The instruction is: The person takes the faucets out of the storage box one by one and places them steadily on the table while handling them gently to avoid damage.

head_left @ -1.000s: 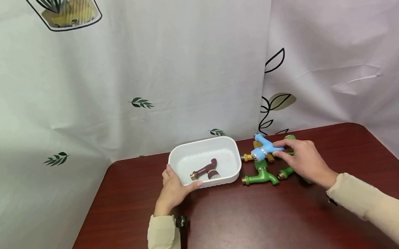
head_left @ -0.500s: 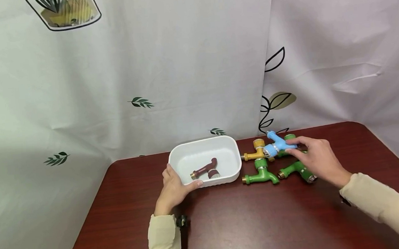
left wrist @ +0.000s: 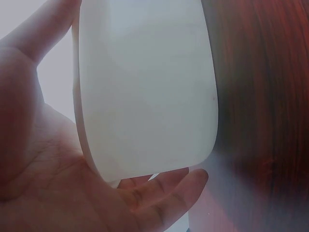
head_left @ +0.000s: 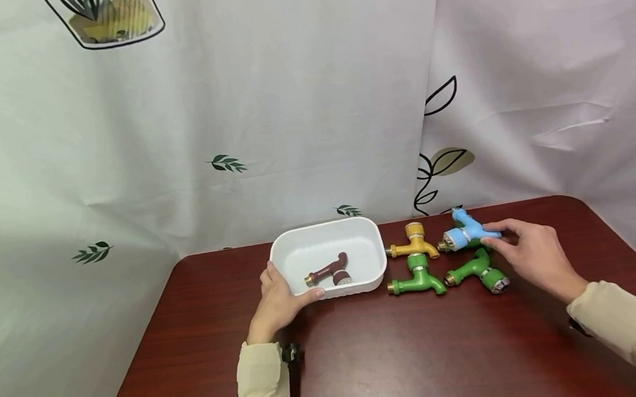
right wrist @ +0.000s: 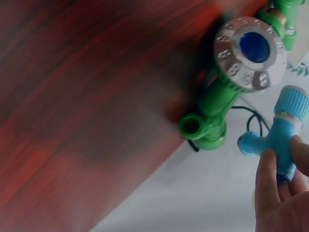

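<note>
My right hand (head_left: 535, 257) pinches a light blue faucet (head_left: 471, 231) between thumb and fingers, over a green faucet mostly hidden under it. In the right wrist view the blue faucet (right wrist: 280, 137) is apart from a green faucet (right wrist: 217, 99) with a silver, blue-centred handle. At the left end of a white plastic container (head_left: 325, 227), my left hand (head_left: 274, 303) grips the corner, thumb along the front side. The left wrist view shows its fingers (left wrist: 166, 193) bent around the container's wall (left wrist: 149, 92). Inside the container lies a dark red faucet (head_left: 328, 270).
Right of the container, a yellow faucet (head_left: 415, 244) lies behind a green faucet (head_left: 419, 280). Another green faucet (head_left: 478, 270) lies farther right. The dark red-brown table (head_left: 395, 353) ends at a patterned white curtain (head_left: 302, 132) behind.
My right hand has carried the blue faucet to the right, from above the yellow faucet to above the back green one. The left hand and container have stayed put.
</note>
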Demonstrator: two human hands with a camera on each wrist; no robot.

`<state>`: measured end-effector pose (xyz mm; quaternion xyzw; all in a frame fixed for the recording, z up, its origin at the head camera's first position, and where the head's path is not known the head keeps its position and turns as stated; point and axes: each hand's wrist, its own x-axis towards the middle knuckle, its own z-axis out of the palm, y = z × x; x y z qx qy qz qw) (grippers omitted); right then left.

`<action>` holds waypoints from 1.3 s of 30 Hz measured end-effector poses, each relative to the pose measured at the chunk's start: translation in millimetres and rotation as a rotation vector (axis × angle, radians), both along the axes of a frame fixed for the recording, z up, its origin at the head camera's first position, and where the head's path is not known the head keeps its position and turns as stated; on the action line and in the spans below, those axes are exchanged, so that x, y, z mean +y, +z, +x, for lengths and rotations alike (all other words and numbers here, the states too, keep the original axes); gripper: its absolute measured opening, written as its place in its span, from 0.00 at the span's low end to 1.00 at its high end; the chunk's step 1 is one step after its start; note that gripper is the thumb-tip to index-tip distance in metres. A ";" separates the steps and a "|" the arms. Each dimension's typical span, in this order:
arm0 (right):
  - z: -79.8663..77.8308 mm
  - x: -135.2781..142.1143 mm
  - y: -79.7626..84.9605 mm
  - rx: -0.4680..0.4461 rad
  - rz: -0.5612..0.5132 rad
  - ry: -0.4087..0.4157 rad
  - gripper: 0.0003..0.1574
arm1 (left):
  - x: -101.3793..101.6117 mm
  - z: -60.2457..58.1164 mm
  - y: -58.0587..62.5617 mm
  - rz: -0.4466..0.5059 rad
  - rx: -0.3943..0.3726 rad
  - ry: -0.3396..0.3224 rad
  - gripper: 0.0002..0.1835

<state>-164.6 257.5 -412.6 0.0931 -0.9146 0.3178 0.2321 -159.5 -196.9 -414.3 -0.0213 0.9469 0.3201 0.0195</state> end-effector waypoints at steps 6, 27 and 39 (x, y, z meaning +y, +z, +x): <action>0.3 13.2 -2.5 -0.005 -0.001 -0.029 0.17 | -0.2 0.7 -0.8 0.001 0.002 0.000 0.74; 2.4 55.0 -9.5 -0.063 0.034 -0.125 0.20 | 0.2 0.7 -0.9 0.004 0.006 0.000 0.74; 2.1 73.2 -19.1 -0.071 0.065 -0.138 0.19 | -0.3 0.7 -0.2 0.004 0.009 -0.001 0.74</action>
